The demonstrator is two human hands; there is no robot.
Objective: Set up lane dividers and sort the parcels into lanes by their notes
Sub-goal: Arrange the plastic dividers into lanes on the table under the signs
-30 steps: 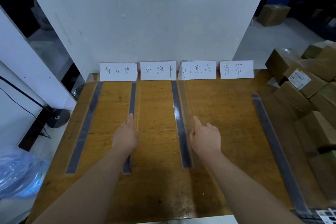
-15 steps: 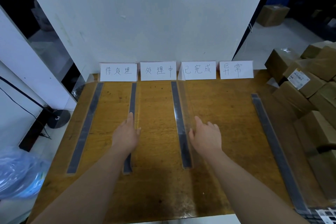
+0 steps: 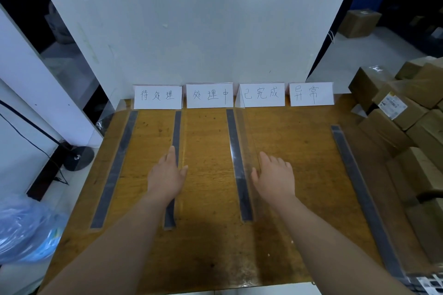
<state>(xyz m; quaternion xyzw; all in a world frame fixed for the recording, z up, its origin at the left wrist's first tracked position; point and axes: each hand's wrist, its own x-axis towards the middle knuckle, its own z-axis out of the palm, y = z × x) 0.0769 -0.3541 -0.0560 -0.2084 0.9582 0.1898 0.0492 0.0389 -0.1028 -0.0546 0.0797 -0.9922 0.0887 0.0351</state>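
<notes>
1. Only a blue bag (image 3: 26,227) at lower left; contents unclear.
2. Four lane dividers (image 3: 113,170) lie on the tabletop (image 3: 208,246) below four label cards (image 3: 157,96).
3. Left hand (image 3: 166,176) lies flat over the second divider, right hand (image 3: 275,179) beside the third; both grips slack, empty.
4. Parcels (image 3: 393,127) stacked at right, cut off.

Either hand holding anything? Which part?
Nothing is gripped: the left hand lies flat, fingers straight, over the second divider at mid-length; the right hand lies flat beside the third divider.
</notes>
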